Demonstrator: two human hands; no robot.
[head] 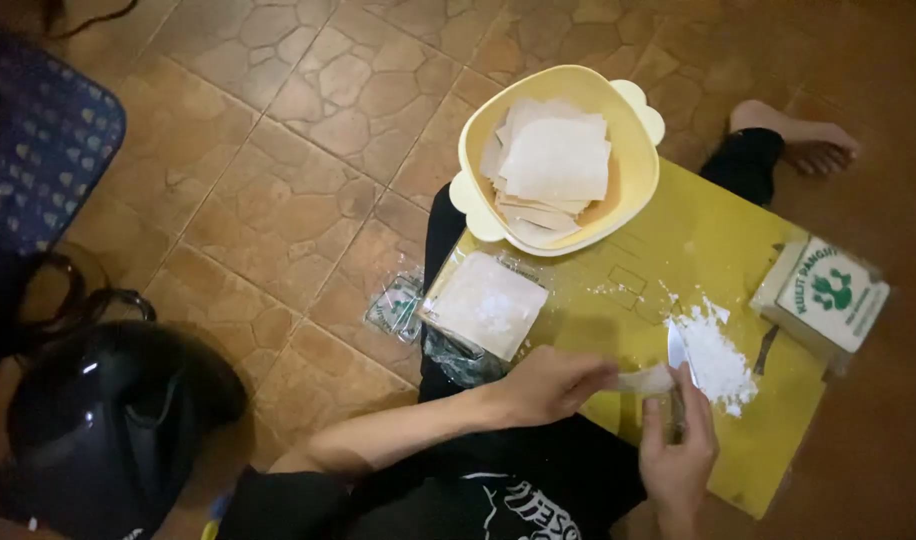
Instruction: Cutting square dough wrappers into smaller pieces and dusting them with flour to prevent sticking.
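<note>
1. Left hand (548, 385) pinches a small white wrapper piece (646, 380); right hand (678, 450) grips a knife (677, 350) beside it
2. Both meet over a yellow board (718, 240), near a flour heap (720, 362)
3. Far: yellow bowl (633, 140) of wrappers; left: wrapper stack (484, 304); right: wrapper packet (823, 295)

Black helmet (103, 420) cut by bottom edge, blue patterned mat (43, 140) cut at left edge, knife (677, 352) handle hidden in right hand (678, 450), wrapper strip (646, 380) blurred.
</note>
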